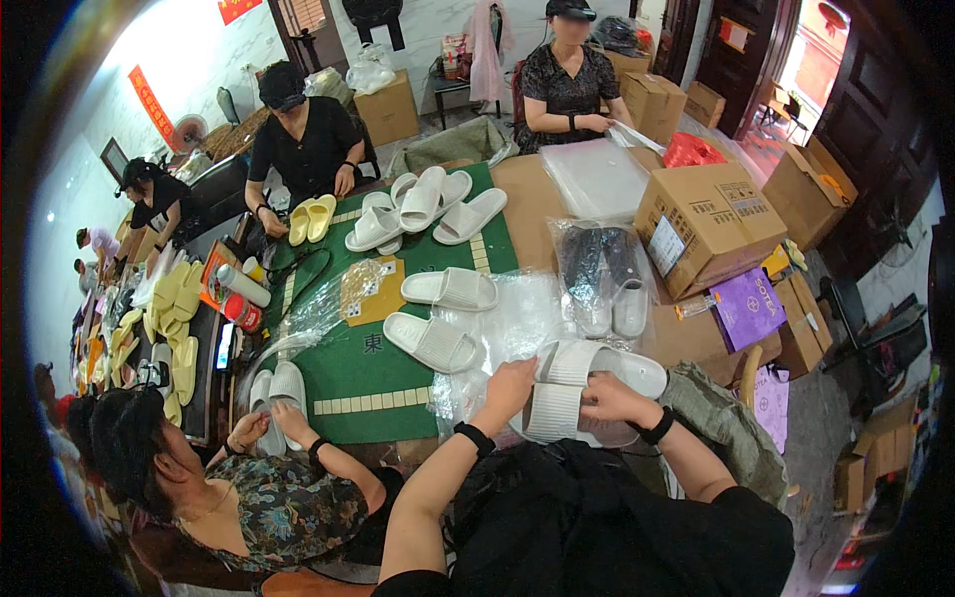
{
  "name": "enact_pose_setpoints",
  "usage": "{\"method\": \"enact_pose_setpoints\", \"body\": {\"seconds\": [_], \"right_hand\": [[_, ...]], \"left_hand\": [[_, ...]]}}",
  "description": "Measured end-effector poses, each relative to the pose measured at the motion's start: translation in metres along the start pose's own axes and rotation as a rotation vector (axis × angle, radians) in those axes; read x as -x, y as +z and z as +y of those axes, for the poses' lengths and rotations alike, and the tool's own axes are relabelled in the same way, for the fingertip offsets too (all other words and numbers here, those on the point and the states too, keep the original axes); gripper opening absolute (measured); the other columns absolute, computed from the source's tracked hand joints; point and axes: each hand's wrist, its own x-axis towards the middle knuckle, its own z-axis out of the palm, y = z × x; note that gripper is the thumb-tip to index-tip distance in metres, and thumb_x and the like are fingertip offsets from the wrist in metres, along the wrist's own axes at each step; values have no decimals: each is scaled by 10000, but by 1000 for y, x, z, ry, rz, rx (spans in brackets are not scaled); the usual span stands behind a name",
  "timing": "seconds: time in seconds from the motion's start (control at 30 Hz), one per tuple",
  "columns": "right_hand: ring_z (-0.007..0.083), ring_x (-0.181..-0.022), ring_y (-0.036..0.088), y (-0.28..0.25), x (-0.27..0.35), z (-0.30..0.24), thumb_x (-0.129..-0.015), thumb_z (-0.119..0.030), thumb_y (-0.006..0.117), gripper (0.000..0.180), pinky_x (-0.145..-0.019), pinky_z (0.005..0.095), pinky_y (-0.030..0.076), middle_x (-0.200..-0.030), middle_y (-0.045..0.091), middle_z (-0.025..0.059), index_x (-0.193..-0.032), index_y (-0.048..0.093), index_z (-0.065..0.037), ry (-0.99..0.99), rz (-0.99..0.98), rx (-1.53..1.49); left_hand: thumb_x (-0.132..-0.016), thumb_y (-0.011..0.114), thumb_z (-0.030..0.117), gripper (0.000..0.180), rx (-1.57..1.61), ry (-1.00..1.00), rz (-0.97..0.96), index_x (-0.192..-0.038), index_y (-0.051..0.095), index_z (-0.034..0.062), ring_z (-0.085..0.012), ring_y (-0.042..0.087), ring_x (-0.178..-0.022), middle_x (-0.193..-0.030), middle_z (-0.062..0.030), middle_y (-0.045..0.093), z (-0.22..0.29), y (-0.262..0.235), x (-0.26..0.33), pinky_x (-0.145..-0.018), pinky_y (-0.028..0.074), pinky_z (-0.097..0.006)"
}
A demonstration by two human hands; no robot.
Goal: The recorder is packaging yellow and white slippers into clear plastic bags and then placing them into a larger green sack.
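Right in front of me at the table's near edge is a pair of white slide sandals, the far slide [637, 370] lying just beyond the near slide [553, 413]. My left hand [511, 386] is closed at their left end, gripping the toe side of the near slide. With bent fingers, my right hand [609, 398] holds the near slide by the edge of its ribbed strap. Clear plastic bags [522, 308] are spread beneath and beyond the pair. Two loose white slides, an upper one [453, 289] and a lower one [433, 343], lie to the left of my hands.
More white slides [423, 204] are heaped on the green mat [398, 393]. A bagged dark pair [602, 269] and a cardboard box [708, 224] stand to the right. A co-worker [269, 497] handles grey slides at left; others sit across the table. A woven sack [731, 428] is beside my right arm.
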Motion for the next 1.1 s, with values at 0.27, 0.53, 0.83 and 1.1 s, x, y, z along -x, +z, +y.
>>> {"method": "enact_pose_setpoints", "body": {"seconds": [0.27, 0.53, 0.83, 1.1], "right_hand": [[174, -621, 530, 0, 23, 44, -738, -150, 593, 164, -604, 297, 429, -631, 579, 90, -801, 637, -5, 237, 266, -368], [37, -550, 417, 2, 23, 28, -792, -146, 591, 178, -512, 209, 363, -589, 510, -61, -794, 635, 26, 227, 31, -844], [40, -538, 402, 34, 8, 33, -817, -219, 562, 244, -487, 223, 348, -622, 529, -55, -755, 637, 5, 520, -19, -909], [63, -485, 399, 34, 10, 30, -816, -174, 525, 224, -457, 248, 334, -565, 512, -31, -761, 633, 14, 666, 212, -742]], "left_hand": [[-872, 450, 329, 364, 510, -494, -169, -883, 626, 11, -301, 593, -669, -742, -137, 637, -56, 17, 3, -639, 449, -358], [-837, 517, 238, 246, 556, -298, -210, -953, 615, 44, -327, 594, -751, -822, -180, 622, -53, 30, 12, -669, 457, -351], [-846, 479, 227, 272, 491, -404, -258, -1053, 588, 89, -347, 553, -935, -991, -183, 589, -60, 37, 23, -791, 438, -371], [-885, 432, 228, 312, 506, -434, -66, -1091, 561, 32, -340, 570, -901, -975, -203, 591, -32, 32, 4, -776, 436, -348]]}}
